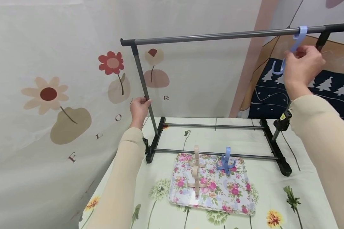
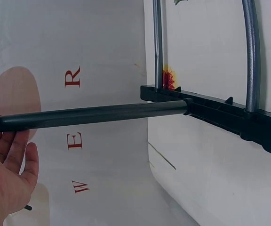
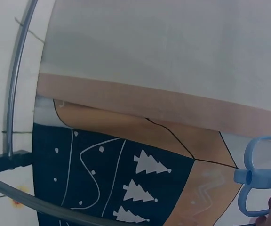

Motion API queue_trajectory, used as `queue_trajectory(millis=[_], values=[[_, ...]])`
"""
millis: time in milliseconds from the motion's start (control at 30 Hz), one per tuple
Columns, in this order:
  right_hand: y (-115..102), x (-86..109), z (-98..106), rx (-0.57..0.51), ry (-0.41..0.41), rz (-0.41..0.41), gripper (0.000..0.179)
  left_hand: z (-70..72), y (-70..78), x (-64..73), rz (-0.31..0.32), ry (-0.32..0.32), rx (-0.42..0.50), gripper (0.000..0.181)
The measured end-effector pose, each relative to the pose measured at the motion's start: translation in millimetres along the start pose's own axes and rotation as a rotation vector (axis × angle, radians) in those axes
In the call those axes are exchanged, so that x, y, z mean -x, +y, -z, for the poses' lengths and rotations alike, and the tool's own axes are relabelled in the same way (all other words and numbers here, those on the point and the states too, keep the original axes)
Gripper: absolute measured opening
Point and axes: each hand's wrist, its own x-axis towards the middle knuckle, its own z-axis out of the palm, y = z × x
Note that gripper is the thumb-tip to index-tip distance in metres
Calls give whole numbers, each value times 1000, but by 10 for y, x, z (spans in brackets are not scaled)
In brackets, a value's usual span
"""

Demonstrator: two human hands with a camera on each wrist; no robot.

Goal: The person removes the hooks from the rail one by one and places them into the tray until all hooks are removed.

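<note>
A light-blue multi-pronged hook [image 1: 303, 31] hangs over the right end of the dark grey top bar [image 1: 218, 37] of a rack. My right hand [image 1: 302, 68] pinches its shank below the bar; the curved prongs show in the right wrist view, where the hook [image 3: 249, 177] sits at the right edge. On the left side, my left hand [image 1: 139, 111] holds the rack's left upright pole [image 1: 141, 76] partway up. In the left wrist view, the thumb lies over the pole [image 2: 93, 115] and the fingers are under it.
Below the rack's front rail [image 1: 249, 156], a floral tray [image 1: 218, 203] carries beige hooks [image 1: 197, 185] and another blue hook [image 1: 225, 162]. Black feet [image 1: 278, 152] stand on the flower-print tablecloth [image 1: 309, 194]. A printed curtain [image 1: 203, 79] hangs behind.
</note>
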Motion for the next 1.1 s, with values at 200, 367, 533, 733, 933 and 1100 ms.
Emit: queue_trajectory(millis=[200,367,533,733,933,1100], values=[[-14,5,6,13,5,-1,32,-22,5,0,-7,-1,4,27],[-80,-32,-4,72,27,45,27,-38,13,8,-4,2,-3,27],[-212,-58,-6,78,50,73,26,-41,20,5,-6,6,-1,26],[-279,-11,-2,25,45,85,27,-40,23,-9,-4,12,-12,28],[-175,118,-29,-53,13,143,26,-33,18,-2,0,-1,-9,29],[-101,276,-22,-96,-83,208,27,-15,2,-10,-3,4,-2,29]])
